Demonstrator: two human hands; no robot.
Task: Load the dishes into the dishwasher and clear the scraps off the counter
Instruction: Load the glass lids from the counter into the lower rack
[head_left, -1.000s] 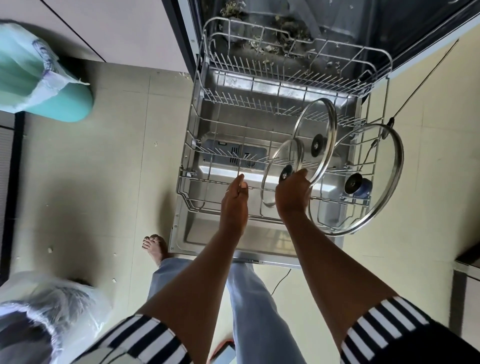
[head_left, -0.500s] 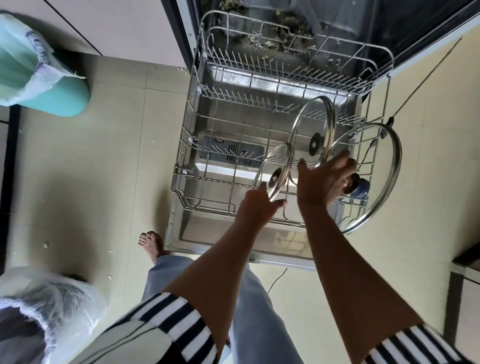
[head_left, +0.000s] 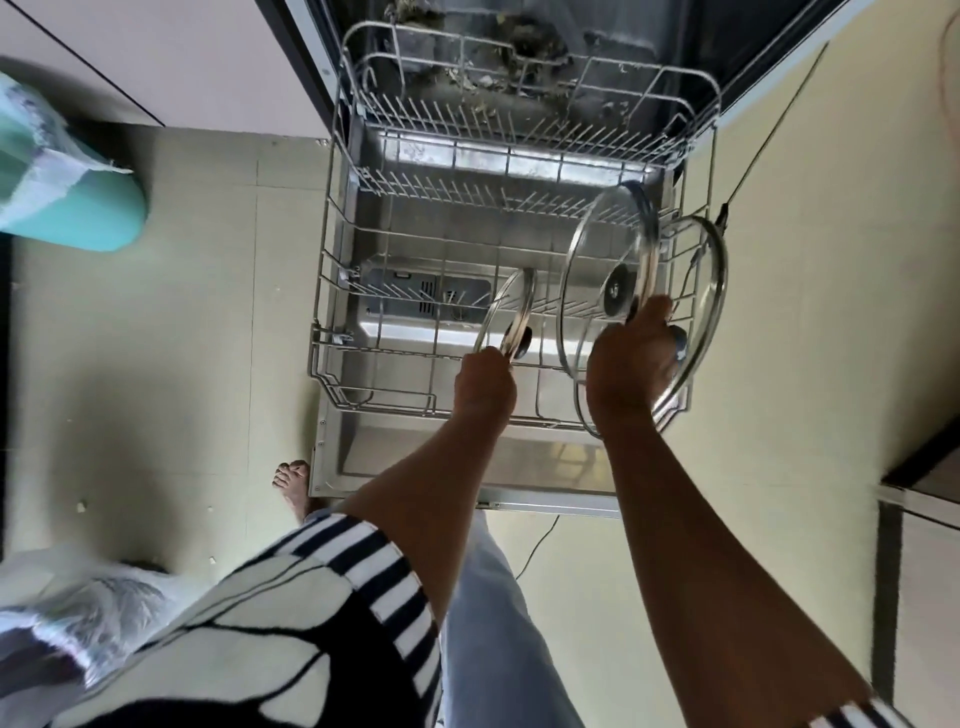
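Left hand (head_left: 485, 382), fingers curled, is gripping the small lid (head_left: 511, 306) at frame centre; right hand (head_left: 631, 364) is gripping the middle lid (head_left: 597, 244) in the rack (head_left: 319, 358)

I find my small lid (head_left: 506, 312) and medium lid (head_left: 592, 249) glossy clear glass, metal-rimmed; lower rack (head_left: 379, 349) bare wire.

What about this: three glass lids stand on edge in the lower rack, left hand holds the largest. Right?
Wrong on one point. The head view shows the left hand gripping the smallest lid, not the largest; the largest lid stands at the right end. Three lids on edge in the lower rack holds.
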